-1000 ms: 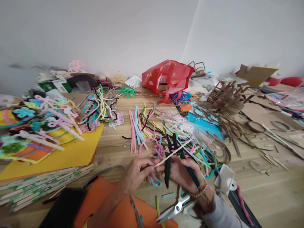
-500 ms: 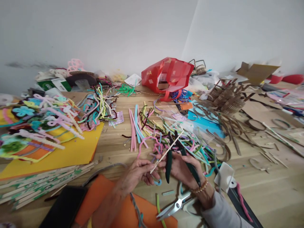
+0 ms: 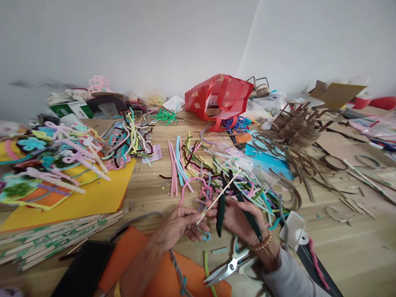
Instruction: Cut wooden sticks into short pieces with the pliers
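A thin pale wooden stick [image 3: 223, 191] slants up and to the right, its lower end pinched in the fingers of my left hand [image 3: 182, 225]. My right hand [image 3: 239, 220] is closed around dark green-handled pliers [image 3: 220, 216], whose black jaws point away and are spread; its fingertips also come up to the stick. A looped light-blue pipe cleaner [image 3: 206, 236] shows just below my left fingers. Nearer my body, silver scissors [image 3: 230, 268] lie with their blades toward the left, partly over an orange sheet [image 3: 198, 268].
Pipe cleaners [image 3: 260, 189] are heaped beyond my hands. Paper-wrapped sticks [image 3: 58, 237] and a dark phone-like slab [image 3: 83, 268] lie left, near yellow card [image 3: 114, 189] with fuzzy flowers. Behind stand a red bag [image 3: 198, 99] and small brown woven baskets [image 3: 297, 128].
The stick has tilted steeper and its lower end has come down and left, showing below my left fingertips. My right hand still holds the pliers. The last half second shows almost no movement.
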Available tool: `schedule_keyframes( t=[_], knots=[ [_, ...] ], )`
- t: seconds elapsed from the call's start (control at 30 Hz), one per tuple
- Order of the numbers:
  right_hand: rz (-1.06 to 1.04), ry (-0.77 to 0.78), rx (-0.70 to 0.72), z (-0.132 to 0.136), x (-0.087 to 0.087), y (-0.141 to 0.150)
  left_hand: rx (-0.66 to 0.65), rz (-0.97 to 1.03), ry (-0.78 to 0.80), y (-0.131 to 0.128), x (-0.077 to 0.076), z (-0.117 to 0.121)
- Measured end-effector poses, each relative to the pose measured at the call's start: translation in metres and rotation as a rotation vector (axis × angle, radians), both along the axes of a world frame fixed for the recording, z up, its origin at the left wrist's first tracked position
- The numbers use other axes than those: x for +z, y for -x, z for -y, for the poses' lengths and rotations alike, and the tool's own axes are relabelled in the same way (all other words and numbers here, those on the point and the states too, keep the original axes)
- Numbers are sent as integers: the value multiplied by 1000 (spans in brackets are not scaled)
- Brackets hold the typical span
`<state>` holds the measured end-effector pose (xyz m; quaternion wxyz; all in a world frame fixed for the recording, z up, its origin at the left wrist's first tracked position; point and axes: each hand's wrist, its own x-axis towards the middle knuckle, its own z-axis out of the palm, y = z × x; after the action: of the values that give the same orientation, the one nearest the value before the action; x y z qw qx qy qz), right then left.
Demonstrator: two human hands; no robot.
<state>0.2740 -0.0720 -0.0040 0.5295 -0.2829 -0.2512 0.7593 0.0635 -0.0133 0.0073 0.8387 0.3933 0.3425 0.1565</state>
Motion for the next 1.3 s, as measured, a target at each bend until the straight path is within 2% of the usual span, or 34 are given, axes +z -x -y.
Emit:
schedule_keyframes(
  t=[0.17, 0.43, 0.73, 0.9, 1.0, 1.17, 1.3],
  knots=[
    [-68, -12, -2, 0, 3, 1, 3, 7, -1, 2, 1, 1],
    [-55, 2, -26, -1, 7, 3, 11, 3, -5, 1, 7, 3],
    [-93, 27, -9, -1, 6, 2, -49, -12, -4, 1, -3, -2],
    [-89, 39, -25, 0, 2, 1, -68, -31, -37, 1, -4, -3],
    [-77, 33, -8, 0, 5, 3, -72, -38, -73, 0, -4, -2],
    [-64, 0, -10, -3, 18, 9, -30, -6, -79, 4, -3, -4],
    [46, -32, -16, 0, 22, 5, 90, 46, -59, 11, 4, -12]
  ],
)
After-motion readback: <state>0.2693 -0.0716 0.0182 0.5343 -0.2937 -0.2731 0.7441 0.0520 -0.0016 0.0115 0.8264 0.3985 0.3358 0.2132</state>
